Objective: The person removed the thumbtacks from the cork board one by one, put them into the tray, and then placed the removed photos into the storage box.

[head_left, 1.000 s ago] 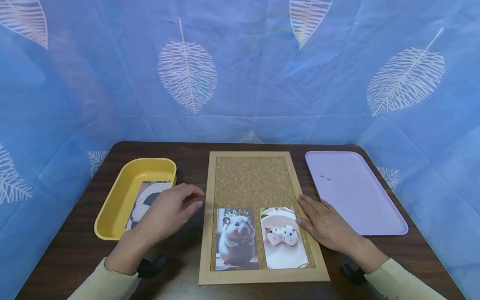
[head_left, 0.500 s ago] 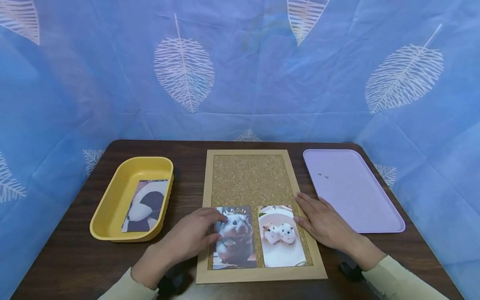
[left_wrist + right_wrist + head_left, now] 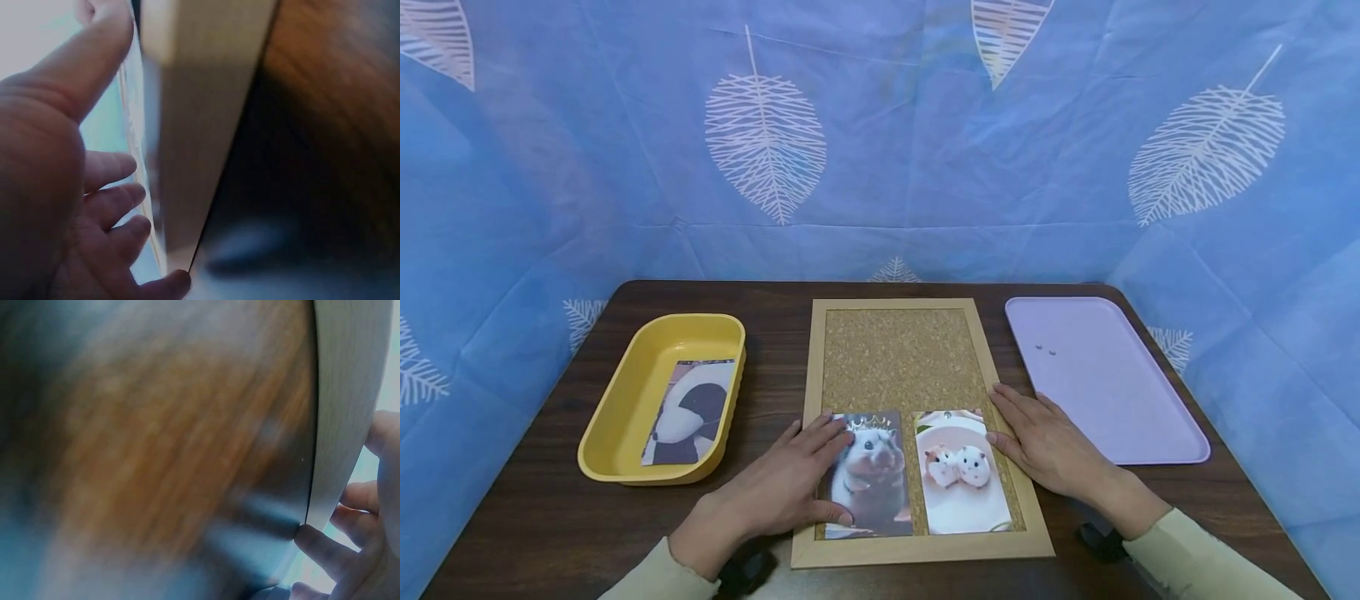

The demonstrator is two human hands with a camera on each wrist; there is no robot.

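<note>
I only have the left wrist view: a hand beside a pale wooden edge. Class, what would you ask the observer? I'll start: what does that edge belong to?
Observer: A cork board in a wooden frame, seen from the head view.
Operator: What is the left hand on?
Observer: It lies flat on a hamster photo at the board's near left.
Operator: And the right hand?
Observer: It rests flat on the frame's right side, beside a photo of two hamsters.

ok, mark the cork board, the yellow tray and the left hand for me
cork board (image 3: pixel 901 358), head view, bare cork above the photos.
yellow tray (image 3: pixel 625 392), head view, left inner wall.
left hand (image 3: pixel 782 487), head view, back of the hand, lying flat on the hamster photo.
</note>
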